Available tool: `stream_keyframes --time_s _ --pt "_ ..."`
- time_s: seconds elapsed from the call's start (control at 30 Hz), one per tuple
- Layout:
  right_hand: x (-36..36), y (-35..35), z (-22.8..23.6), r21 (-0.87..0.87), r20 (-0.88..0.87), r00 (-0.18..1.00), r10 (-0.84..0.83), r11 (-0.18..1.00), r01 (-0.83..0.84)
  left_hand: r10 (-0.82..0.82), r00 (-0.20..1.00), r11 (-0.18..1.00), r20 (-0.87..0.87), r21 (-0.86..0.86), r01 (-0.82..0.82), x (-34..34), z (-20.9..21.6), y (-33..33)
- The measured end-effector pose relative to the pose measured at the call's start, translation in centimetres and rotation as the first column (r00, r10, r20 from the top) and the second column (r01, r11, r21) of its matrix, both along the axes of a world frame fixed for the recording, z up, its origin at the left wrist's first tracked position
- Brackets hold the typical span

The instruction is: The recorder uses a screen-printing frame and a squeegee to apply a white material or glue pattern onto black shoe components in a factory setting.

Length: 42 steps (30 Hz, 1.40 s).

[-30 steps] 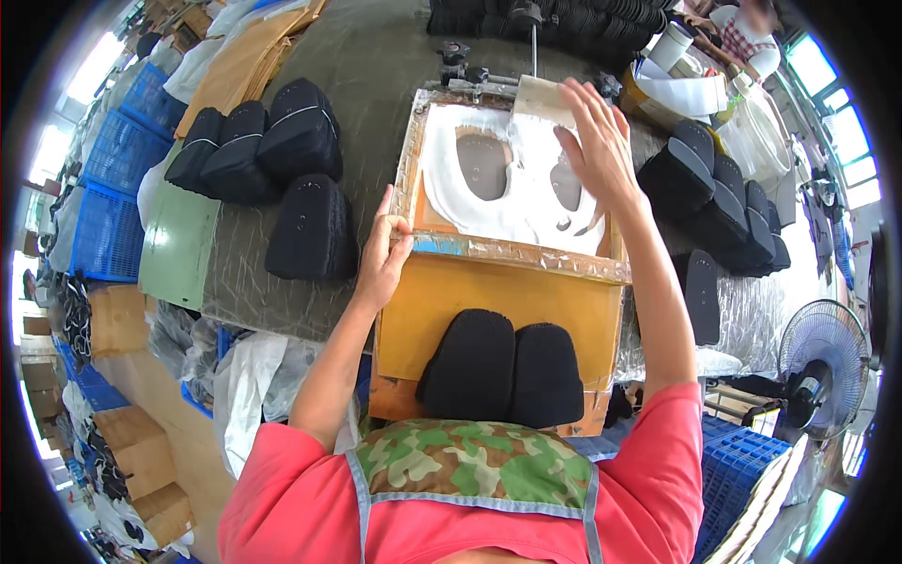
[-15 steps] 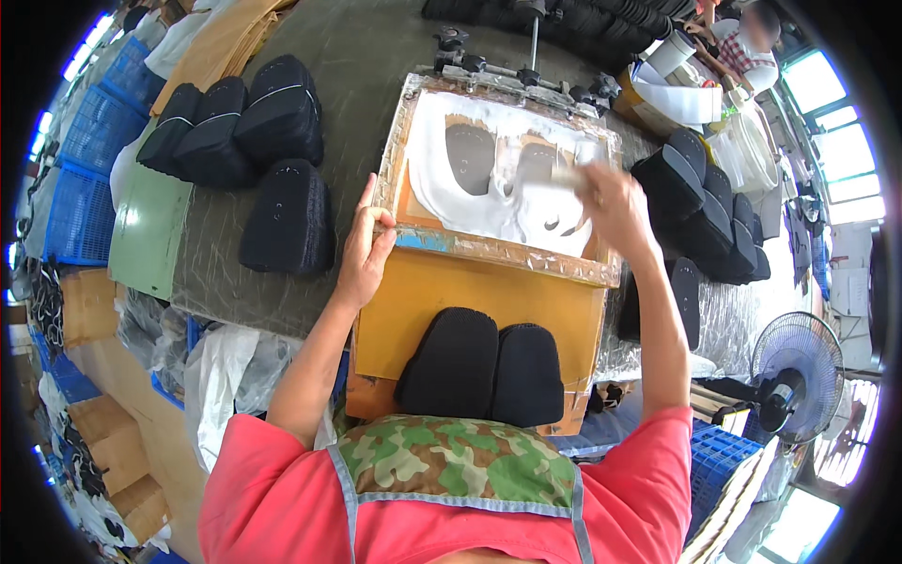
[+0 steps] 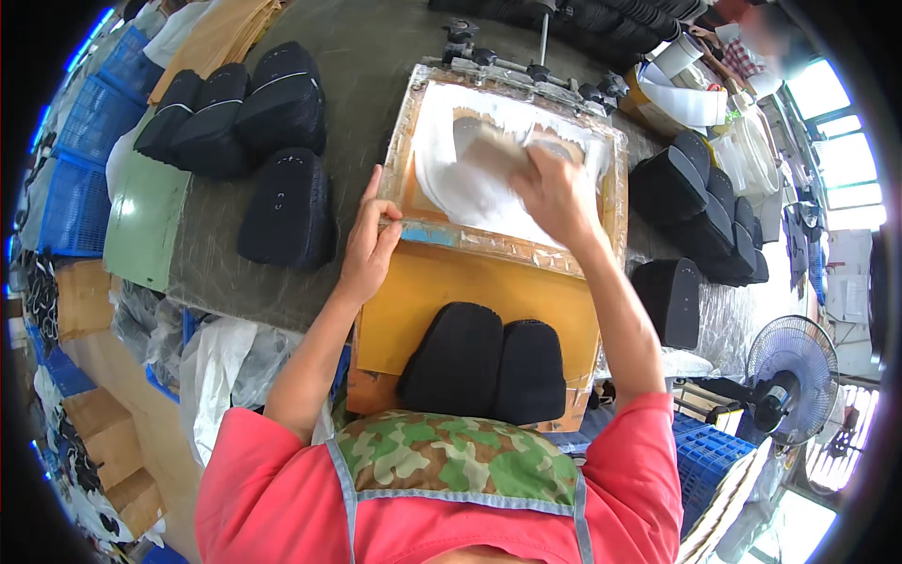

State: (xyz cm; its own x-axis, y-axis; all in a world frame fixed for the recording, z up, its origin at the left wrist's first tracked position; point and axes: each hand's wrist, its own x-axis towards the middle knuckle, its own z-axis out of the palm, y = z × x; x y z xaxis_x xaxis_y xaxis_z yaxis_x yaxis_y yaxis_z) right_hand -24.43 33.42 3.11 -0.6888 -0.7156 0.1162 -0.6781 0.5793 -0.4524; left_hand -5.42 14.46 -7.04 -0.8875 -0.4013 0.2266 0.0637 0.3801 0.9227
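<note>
A wooden screen-printing frame (image 3: 615, 202) lies on the table, clamped along its far side, with white ink (image 3: 470, 199) spread over its mesh. My left hand (image 3: 371, 240) grips the frame's near left corner, fingers over the edge and thumb on the front. In my right hand (image 3: 556, 195) is a squeegee (image 3: 495, 155), blurred by motion and pressed toward the inked mesh. Grey shoe-tongue-shaped openings show through the ink at the far side. On the yellow board (image 3: 470, 282) nearer me lie two stacks of black padded fabric pieces (image 3: 455, 357).
Banded black stacks (image 3: 280, 103) stand at the left, more black stacks (image 3: 672, 179) at the right. Metal hinge clamps (image 3: 536, 73) hold the frame's far edge. A fan (image 3: 794, 376) is at lower right, blue crates (image 3: 75, 202) at far left. Another person (image 3: 742, 52) is at the back right.
My right hand has swept the squeegee leftward across the mesh, and white ink now covers more of the openings. My left hand stays on the corner.
</note>
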Motion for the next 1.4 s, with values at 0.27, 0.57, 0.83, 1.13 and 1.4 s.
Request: stream_keyframes --time_s 0.27,0.57,0.83,1.13,1.4 --pt "-4.3 -3.9 -4.4 -0.205 -0.363 0.931 0.041 0.971 -0.123 -0.035 0.998 0.998 -0.060 0.042 0.037 -0.6 0.2 0.4" --pt "-7.8 1.9 -0.7 -0.156 -0.275 0.960 0.046 0.983 -0.092 -0.013 0.996 0.998 -0.087 -0.067 0.008 -0.6 0.2 0.1" --pt "-10.8 1.8 6.2 -0.308 -0.500 0.866 -0.023 0.939 -0.153 0.044 0.966 0.983 -0.255 0.184 0.004 -0.9 5.1 0.4" --pt "3.8 9.2 11.8 -0.074 0.106 0.801 0.589 0.808 -0.585 0.016 0.913 0.995 -0.407 -0.082 -0.054 -5.0 12.7 -2.6" --pt "-7.9 9.9 -6.5 -0.018 0.093 0.973 -0.210 0.977 0.213 0.196 0.910 0.977 -0.365 0.148 -0.151 -7.0 8.4 -3.0"
